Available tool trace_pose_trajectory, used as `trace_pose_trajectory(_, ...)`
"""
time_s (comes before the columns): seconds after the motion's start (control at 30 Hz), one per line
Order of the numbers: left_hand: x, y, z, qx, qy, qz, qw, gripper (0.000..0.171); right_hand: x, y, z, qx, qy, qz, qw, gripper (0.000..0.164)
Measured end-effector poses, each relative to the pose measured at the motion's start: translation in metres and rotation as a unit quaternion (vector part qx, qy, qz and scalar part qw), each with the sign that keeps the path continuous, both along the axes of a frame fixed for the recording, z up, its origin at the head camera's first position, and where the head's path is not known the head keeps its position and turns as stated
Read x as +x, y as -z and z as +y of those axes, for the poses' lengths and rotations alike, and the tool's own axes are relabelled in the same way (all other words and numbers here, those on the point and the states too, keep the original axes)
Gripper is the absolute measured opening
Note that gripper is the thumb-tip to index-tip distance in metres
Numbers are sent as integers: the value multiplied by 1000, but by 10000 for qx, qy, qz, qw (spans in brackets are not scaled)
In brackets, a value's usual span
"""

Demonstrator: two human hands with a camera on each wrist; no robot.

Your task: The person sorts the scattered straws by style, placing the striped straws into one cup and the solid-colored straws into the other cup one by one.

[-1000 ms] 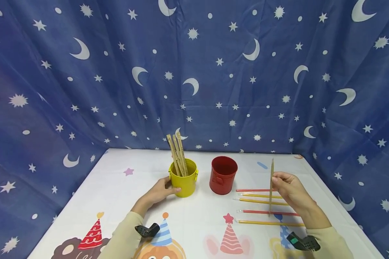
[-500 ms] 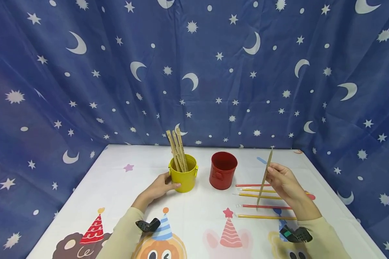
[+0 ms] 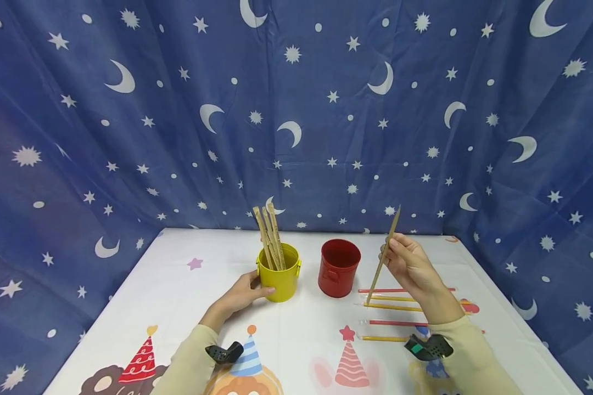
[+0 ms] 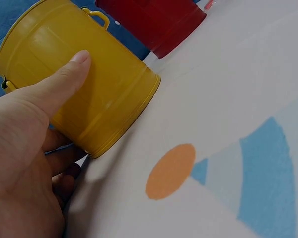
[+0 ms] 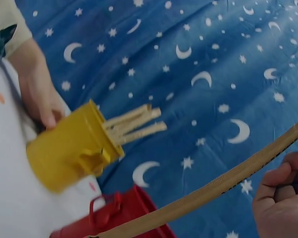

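My left hand holds a small yellow bucket, thumb across its front and fingers round the side, as the left wrist view shows. Several tan sticks lean out of the bucket's top. To the right of it stands a red bucket, nothing rising above its rim. My right hand pinches a long slim tan stick between thumb and fingers, right of the red bucket. It slants, upper end to the right. Black print runs along the tan stick in the right wrist view.
Red sticks and yellow sticks, some with clear wrapper ends, lie side by side at the right under my right forearm. A white tablecloth with cartoon prints covers the table. A blue curtain with moons and stars hangs behind.
My right hand has moved left and up with the tan stick, which has gone from nearly upright to slanting. My left hand keeps its hold on the yellow bucket.
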State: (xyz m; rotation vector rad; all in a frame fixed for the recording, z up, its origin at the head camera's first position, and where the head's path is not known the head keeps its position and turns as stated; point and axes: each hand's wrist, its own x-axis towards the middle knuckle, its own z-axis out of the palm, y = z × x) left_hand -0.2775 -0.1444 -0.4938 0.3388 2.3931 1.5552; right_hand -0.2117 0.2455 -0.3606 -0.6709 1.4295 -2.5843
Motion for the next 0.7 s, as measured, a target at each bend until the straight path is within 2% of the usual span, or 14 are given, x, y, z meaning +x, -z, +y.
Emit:
trace_pose_trajectory(0.2,-1,1,0,12,27,41,10000,92,-9,-14,-24,-228,-110,58,9997,32)
trace_pose_trajectory(0.4,-5,0,0,23,-27,88,10000,92,-20,-29,-46,-491,-19,-46,9988,26)
trace_pose_trajectory(0.7,1,1,-1,3,12,56,10000,91,-27,-42,-69,-472,20,-192,9987,25)
